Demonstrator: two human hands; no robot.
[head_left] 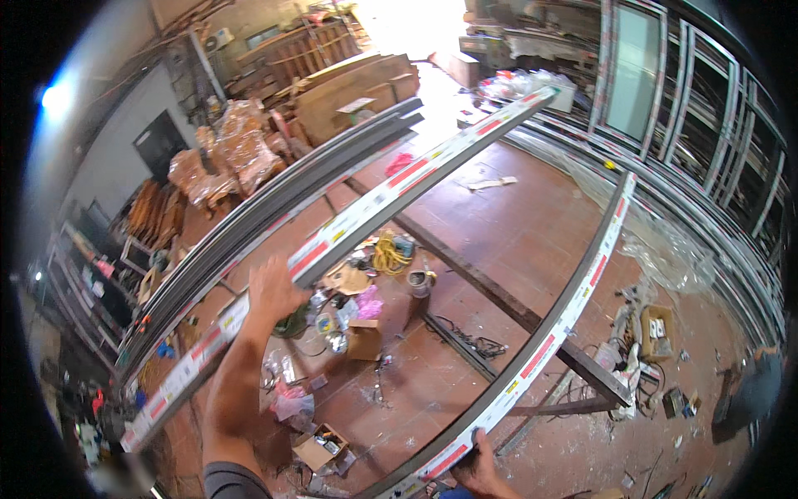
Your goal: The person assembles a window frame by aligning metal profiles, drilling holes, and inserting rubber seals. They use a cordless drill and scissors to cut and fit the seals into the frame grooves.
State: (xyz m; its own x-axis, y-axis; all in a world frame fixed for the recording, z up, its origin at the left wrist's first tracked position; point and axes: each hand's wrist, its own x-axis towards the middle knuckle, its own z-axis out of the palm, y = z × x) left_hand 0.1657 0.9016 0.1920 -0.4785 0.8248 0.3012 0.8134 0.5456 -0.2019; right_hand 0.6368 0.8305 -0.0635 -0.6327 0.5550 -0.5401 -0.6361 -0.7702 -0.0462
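Two long metal profiles with white-and-red protective film lie across a dark metal stand (465, 270). My left hand (276, 287) reaches over the left profile (432, 162) near its middle, with the fingers wrapped round it. Its far end points toward the bright doorway, and its near end runs to the lower left. At the lower edge, my right hand (478, 470) grips the right profile (540, 358), thumb against its side and the other fingers mostly hidden. That profile curves up to the right in this view, and a gap separates the two.
Dark profiles (274, 220) lie in a bundle at the left. Below the stand are a yellow coil (391, 254), a mug-like can (421, 283), small cardboard boxes (322, 447) and plastic bags. Framed metal panels (636, 75) lean at the right, beside crumpled clear plastic (673, 254).
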